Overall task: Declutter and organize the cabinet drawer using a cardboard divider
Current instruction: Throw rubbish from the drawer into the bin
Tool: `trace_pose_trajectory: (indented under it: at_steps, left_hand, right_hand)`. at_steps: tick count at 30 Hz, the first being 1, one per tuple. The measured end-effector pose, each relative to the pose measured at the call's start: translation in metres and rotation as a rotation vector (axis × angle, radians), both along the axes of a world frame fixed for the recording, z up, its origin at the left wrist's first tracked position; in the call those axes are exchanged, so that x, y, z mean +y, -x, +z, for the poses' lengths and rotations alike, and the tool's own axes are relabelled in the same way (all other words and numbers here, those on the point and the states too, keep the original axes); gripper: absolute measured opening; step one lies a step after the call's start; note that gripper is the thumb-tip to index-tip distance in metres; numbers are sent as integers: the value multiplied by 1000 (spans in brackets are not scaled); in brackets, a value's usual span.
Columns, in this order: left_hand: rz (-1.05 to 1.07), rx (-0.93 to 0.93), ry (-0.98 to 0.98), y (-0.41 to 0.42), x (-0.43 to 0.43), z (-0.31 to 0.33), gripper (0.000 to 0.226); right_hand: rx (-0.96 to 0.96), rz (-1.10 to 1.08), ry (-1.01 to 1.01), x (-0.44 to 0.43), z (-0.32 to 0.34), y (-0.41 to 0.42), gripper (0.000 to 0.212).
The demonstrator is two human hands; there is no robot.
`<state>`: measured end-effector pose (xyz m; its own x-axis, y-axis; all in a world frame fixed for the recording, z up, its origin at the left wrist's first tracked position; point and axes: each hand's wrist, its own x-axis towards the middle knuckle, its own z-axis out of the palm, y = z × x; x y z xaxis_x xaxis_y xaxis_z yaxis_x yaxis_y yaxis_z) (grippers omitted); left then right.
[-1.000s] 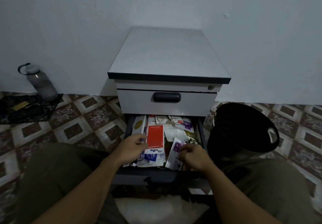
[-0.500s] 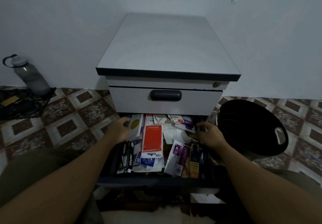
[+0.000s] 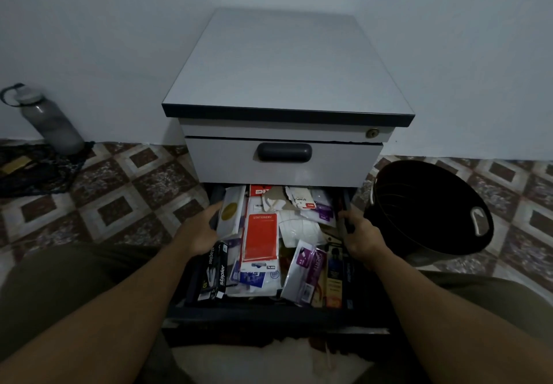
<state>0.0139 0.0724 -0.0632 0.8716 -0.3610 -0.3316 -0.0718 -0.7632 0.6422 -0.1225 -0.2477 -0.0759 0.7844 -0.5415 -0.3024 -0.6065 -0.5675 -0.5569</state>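
Note:
The grey cabinet (image 3: 287, 63) has its lower drawer (image 3: 269, 313) pulled out toward me. The drawer is full of loose packets. Among them are a red stationery pack (image 3: 259, 240), a black stapler box (image 3: 214, 273), a white pack with a gold oval (image 3: 231, 216), purple-printed sleeves (image 3: 308, 273) and torn white paper (image 3: 299, 228). My left hand (image 3: 199, 229) grips the drawer's left wall, fingers curled over it beside the white pack. My right hand (image 3: 363, 235) grips the right wall.
A black bucket (image 3: 431, 213) stands tilted just right of the drawer, close to my right hand. The upper drawer with its dark handle (image 3: 284, 152) is closed. A grey water bottle (image 3: 51, 123) and a dark bag (image 3: 36, 171) lie at the far left. My knees flank the drawer.
Both hands left the packets in the middle of the drawer and moved outward and back onto its side walls. More of the drawer's contents now show.

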Motion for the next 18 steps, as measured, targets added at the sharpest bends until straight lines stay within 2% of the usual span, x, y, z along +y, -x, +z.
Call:
trace_pose_trajectory:
  at_steps: [6,13,16,18]
  left_hand:
    - [-3,-8,14,8,4,2,70]
    - [17,-32,-28,16,3,-4,60]
    - [85,-230,-185,22,-11,-6,48]
    - [68,-311,-101,27,-26,4,45]
  right_hand:
    - [3,13,43,8,5,13,47]
    - [2,-70,-32,18,7,11,51]
    - [-108,-127,44,39,10,11,39]
    - [-245,-127,146,57,12,9,38]
